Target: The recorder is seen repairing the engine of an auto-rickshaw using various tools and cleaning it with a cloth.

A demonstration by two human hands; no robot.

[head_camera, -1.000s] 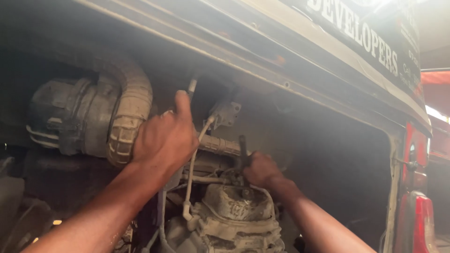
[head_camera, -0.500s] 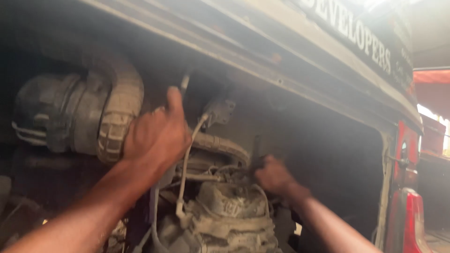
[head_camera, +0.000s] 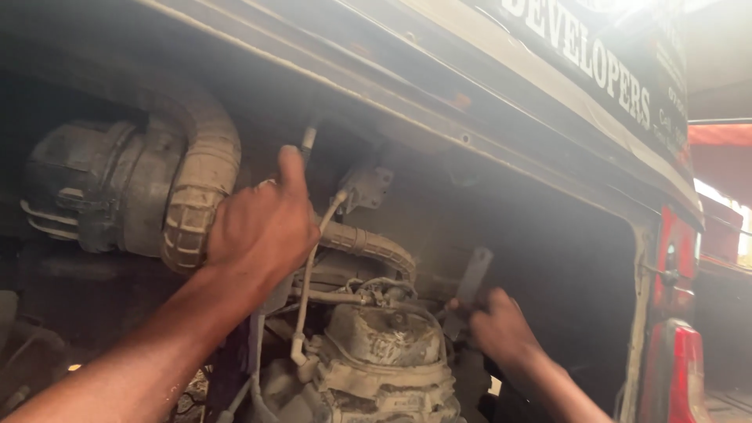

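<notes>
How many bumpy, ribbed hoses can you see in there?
2. A big ribbed hose curves down from the dusty round housing on the left, behind the left hand. A thinner ribbed hose runs above the engine. More could be hidden behind the arms.

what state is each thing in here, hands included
left hand: closed around a thin rod, thumb up
right hand: gripping a flat wrench, tilted
ribbed hose: attached to the canister, dusty
white cable: hanging slack
tail light: unlit
</notes>
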